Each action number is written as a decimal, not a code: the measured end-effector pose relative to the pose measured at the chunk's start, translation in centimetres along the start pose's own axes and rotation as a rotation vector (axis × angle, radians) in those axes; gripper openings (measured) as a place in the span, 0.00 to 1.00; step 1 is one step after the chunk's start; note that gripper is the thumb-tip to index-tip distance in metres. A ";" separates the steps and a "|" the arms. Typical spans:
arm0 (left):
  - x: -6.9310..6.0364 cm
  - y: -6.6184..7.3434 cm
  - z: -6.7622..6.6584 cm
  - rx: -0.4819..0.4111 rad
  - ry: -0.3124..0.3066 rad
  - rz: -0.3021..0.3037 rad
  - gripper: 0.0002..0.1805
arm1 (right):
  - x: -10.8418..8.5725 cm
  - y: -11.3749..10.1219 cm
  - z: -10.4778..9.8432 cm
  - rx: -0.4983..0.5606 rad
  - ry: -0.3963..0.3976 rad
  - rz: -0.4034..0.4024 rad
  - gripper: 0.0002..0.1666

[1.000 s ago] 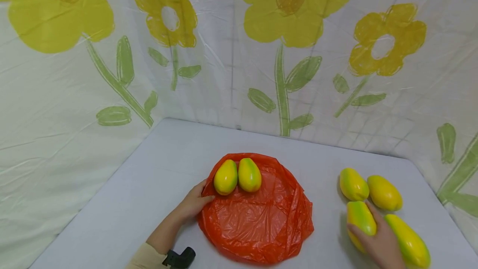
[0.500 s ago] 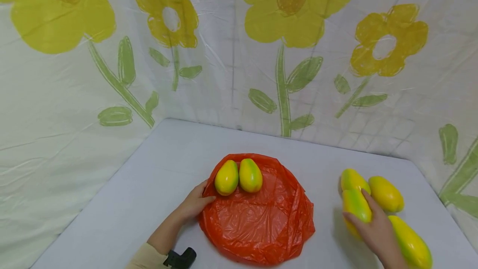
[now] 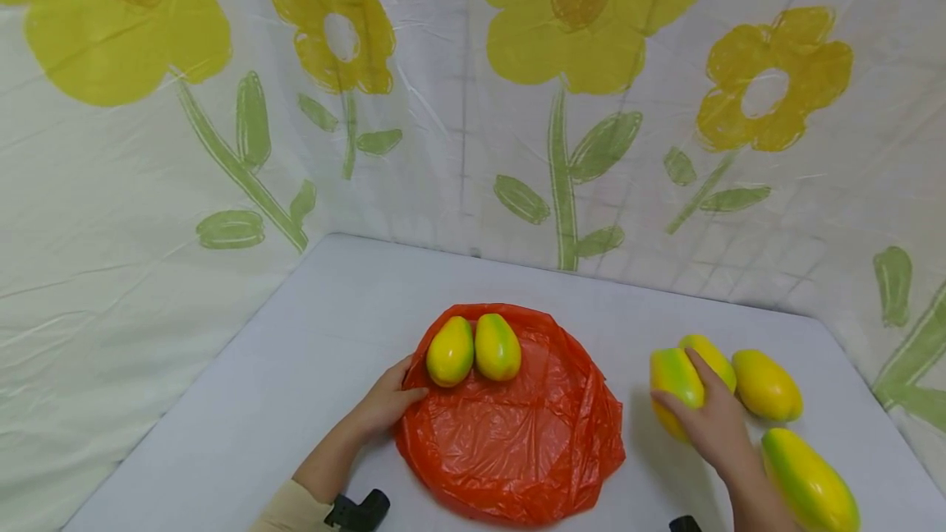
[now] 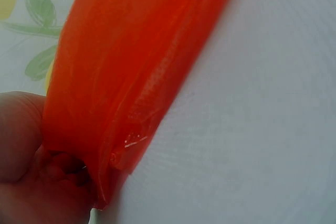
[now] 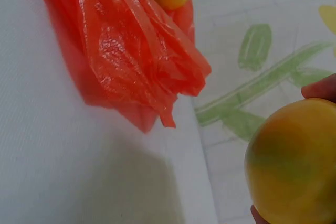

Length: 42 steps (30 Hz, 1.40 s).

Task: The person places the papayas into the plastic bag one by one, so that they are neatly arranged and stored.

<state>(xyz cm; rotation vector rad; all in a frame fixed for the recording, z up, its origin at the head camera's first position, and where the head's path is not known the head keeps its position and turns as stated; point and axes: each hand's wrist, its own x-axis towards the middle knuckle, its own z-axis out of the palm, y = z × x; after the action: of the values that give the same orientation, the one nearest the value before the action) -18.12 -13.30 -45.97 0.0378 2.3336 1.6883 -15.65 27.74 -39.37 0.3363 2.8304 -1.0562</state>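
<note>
A red plastic bag [image 3: 510, 442] lies spread open on the table, with two yellow-green papayas [image 3: 449, 351] at its back left. My left hand [image 3: 388, 399] grips the bag's left rim. In the left wrist view the thumb [image 4: 18, 129] is outside and the curled fingers are partly hidden by the red film [image 4: 115, 61]. My right hand [image 3: 713, 417] holds another papaya [image 3: 676, 380] above the table, right of the bag. The right wrist view shows this papaya [image 5: 296, 161] close up, fingertips at its edges.
Behind the held fruit lie two papayas [image 3: 769, 386] on the white table [image 3: 296, 335]. A third, longer papaya [image 3: 809, 479] is at the near right, beside the right forearm. A flower-printed curtain [image 3: 443, 146] hangs behind and beside the table.
The right hand has lifted the papaya off the table and carried it up and left toward the bag. The left hand keeps its grip on the rim in the same place.
</note>
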 end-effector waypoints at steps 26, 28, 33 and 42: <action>-0.1 0.0 0.2 0.015 0.009 0.000 0.31 | 4.9 -8.2 5.3 0.223 0.006 -0.167 0.47; -0.1 0.1 0.1 0.010 0.014 -0.004 0.31 | 5.3 -8.6 5.8 0.233 0.008 -0.181 0.47; -0.1 0.0 0.1 -0.001 0.013 -0.011 0.31 | 6.1 -9.5 7.3 0.254 0.003 -0.183 0.48; 0.0 0.0 0.1 0.000 0.008 -0.006 0.31 | 6.8 -9.7 10.1 0.252 -0.012 -0.184 0.47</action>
<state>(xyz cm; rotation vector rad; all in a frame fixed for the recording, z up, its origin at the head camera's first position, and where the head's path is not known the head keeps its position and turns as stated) -18.12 -13.23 -46.03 0.0244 2.3375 1.6888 -24.41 15.08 -42.01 0.0883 2.7618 -1.4511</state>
